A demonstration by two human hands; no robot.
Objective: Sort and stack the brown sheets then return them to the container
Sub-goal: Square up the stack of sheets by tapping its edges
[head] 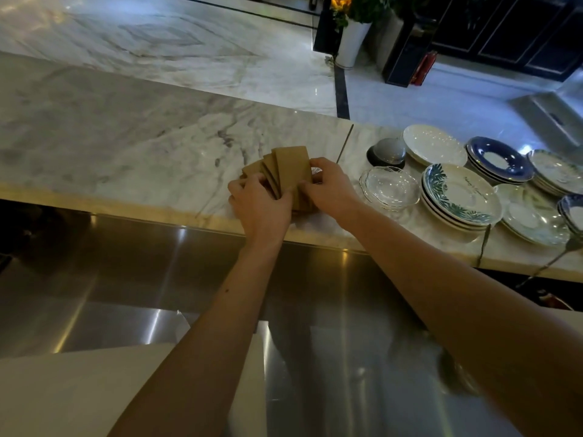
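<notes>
Sheets: brown sheets (291, 171) fanned, not yet squared.
Grip: left hand (258, 206) and right hand (328, 187) both clasp them above the marble surface (126, 137).
Left: stacking, return; container unseen.

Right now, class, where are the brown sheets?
In the head view, the brown sheets are fanned out between the left hand and right hand, over the marble counter, left of the clear glass plate.
</notes>
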